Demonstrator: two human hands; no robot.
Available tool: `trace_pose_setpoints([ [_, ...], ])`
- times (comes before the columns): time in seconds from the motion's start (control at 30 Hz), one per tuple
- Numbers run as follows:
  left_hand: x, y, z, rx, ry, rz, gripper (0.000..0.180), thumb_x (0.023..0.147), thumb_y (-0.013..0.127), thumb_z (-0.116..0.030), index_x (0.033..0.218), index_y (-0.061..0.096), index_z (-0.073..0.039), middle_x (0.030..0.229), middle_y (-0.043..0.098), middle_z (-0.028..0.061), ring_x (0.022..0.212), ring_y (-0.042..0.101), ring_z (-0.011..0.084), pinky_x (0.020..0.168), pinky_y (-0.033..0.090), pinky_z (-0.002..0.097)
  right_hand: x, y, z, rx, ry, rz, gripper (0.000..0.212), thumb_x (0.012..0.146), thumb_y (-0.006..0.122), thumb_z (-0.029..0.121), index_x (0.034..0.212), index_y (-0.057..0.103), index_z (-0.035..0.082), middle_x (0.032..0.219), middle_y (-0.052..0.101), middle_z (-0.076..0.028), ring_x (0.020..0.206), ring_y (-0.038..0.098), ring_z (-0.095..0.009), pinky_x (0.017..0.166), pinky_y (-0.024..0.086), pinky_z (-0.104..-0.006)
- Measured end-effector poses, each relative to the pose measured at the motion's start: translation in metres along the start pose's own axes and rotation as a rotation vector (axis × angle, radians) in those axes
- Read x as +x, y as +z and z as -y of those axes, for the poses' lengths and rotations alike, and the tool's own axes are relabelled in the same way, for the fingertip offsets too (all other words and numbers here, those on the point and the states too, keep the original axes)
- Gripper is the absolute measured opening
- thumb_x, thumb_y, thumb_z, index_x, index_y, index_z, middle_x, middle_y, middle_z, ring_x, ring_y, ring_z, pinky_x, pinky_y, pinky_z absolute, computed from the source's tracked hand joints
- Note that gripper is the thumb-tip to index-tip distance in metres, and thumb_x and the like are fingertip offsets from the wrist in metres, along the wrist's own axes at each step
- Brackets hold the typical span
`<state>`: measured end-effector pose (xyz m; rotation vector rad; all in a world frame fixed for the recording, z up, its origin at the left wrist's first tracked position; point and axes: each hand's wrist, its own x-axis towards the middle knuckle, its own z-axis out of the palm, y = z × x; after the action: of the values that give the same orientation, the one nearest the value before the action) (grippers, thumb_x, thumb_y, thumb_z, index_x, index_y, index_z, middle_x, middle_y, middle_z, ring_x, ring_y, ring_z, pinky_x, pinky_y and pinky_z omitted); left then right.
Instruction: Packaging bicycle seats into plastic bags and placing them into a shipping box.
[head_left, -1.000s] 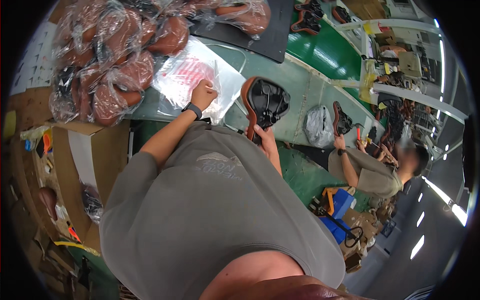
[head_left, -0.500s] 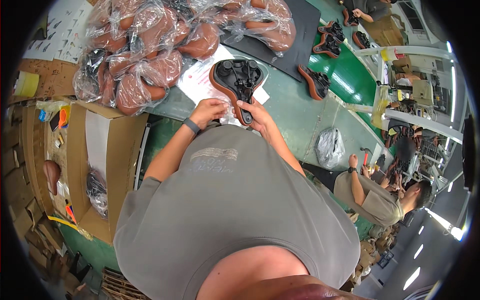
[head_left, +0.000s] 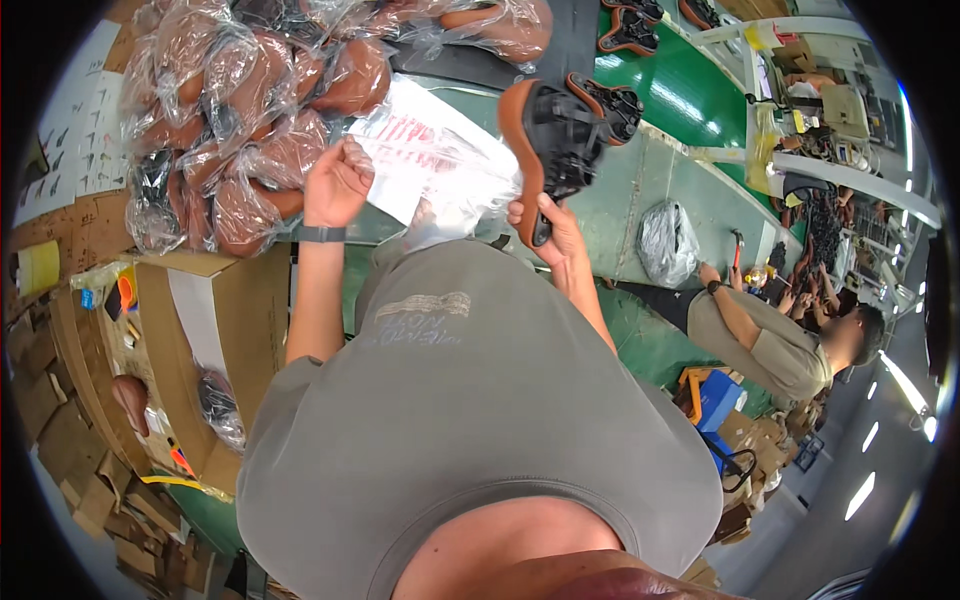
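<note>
My right hand [head_left: 555, 234] grips a bicycle saddle [head_left: 540, 195] by its narrow nose, over the green bench. The saddle has a brown rim, and its black underside with the rails faces right, slightly blurred. My left hand [head_left: 339, 182] is raised beside the heap of bagged saddles [head_left: 255, 90], its fingers curled in. What is inside those fingers, if anything, I cannot make out. Between my hands a white sheet with red marks [head_left: 395, 140] lies on the bench, and a clear plastic bag [head_left: 450, 195] covers part of it.
Unwrapped saddles, one [head_left: 610, 108] by the bench's far edge, sit to the right. A grey plastic bag [head_left: 668, 243] lies farther right, near a person [head_left: 765, 335] with a hammer [head_left: 737, 250] close by. An open cardboard box [head_left: 235, 330] stands at my left.
My right hand has carried the saddle right and turned its underside rightward. My left hand has left it and moved left and up, toward the bagged heap. The view has shifted too.
</note>
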<state>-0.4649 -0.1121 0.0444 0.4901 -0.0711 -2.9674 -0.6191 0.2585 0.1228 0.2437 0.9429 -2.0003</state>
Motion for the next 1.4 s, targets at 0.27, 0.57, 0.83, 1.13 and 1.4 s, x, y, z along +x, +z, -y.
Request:
trace_pose_setpoints([
  [0.27, 0.033, 0.170, 0.120, 1.389, 0.408, 0.291, 0.015, 0.105, 0.075, -0.015, 0.101, 0.079, -0.001, 0.093, 0.077, 0.0047, 0.087, 0.070, 0.0133, 0.078, 0.055, 0.0324, -0.018, 0.032, 0.000, -1.388, -0.165, -0.338, 0.108, 0.079, 0.089, 0.003, 0.171, 0.031, 0.003, 0.132, 0.075, -0.020, 0.124, 0.074, -0.035, 0.104, 0.058, -0.0459],
  [0.57, 0.043, 0.168, 0.179, 1.107, -0.530, 0.542, 0.026, 0.107, 0.076, -0.018, 0.125, 0.077, 0.001, 0.106, 0.076, 0.0000, 0.098, 0.065, 0.0060, 0.088, 0.054, 0.0276, -0.026, -0.072, 0.007, 0.565, -0.002, -0.343, 0.054, 0.108, 0.069, 0.021, 0.156, 0.054, 0.003, 0.148, 0.067, -0.016, 0.132, 0.067, -0.033, 0.115, 0.053, -0.0526],
  [0.83, 0.050, 0.081, 0.173, 1.979, 0.080, -0.038, 0.053, 0.100, 0.081, -0.027, 0.145, 0.068, -0.002, 0.125, 0.078, 0.0163, 0.115, 0.076, 0.0287, 0.097, 0.059, 0.0393, 0.116, -0.220, 0.066, -1.368, -0.577, -1.004, 0.099, 0.082, 0.083, 0.006, 0.172, 0.045, 0.026, 0.144, 0.054, -0.034, 0.128, 0.057, -0.056, 0.113, 0.046, -0.0527],
  [1.13, -0.027, 0.014, 0.214, 1.651, 0.002, -0.585, 0.043, 0.104, 0.079, -0.021, 0.138, 0.070, 0.003, 0.118, 0.081, 0.0148, 0.111, 0.078, 0.0208, 0.098, 0.061, 0.0351, 0.364, -0.360, 0.363, -1.729, -0.534, -1.039, 0.095, 0.082, 0.079, 0.011, 0.170, 0.046, 0.028, 0.141, 0.052, -0.044, 0.126, 0.060, -0.059, 0.114, 0.050, -0.0562],
  [1.4, 0.055, 0.018, 0.255, 1.651, 0.145, -0.497, 0.042, 0.106, 0.076, -0.024, 0.142, 0.070, -0.002, 0.116, 0.080, 0.0155, 0.109, 0.077, 0.0229, 0.098, 0.061, 0.0373, 0.296, -0.234, 0.270, -1.403, -0.949, -0.853, 0.068, 0.088, 0.081, 0.017, 0.153, 0.062, 0.014, 0.139, 0.052, -0.035, 0.122, 0.061, -0.052, 0.110, 0.049, -0.0537],
])
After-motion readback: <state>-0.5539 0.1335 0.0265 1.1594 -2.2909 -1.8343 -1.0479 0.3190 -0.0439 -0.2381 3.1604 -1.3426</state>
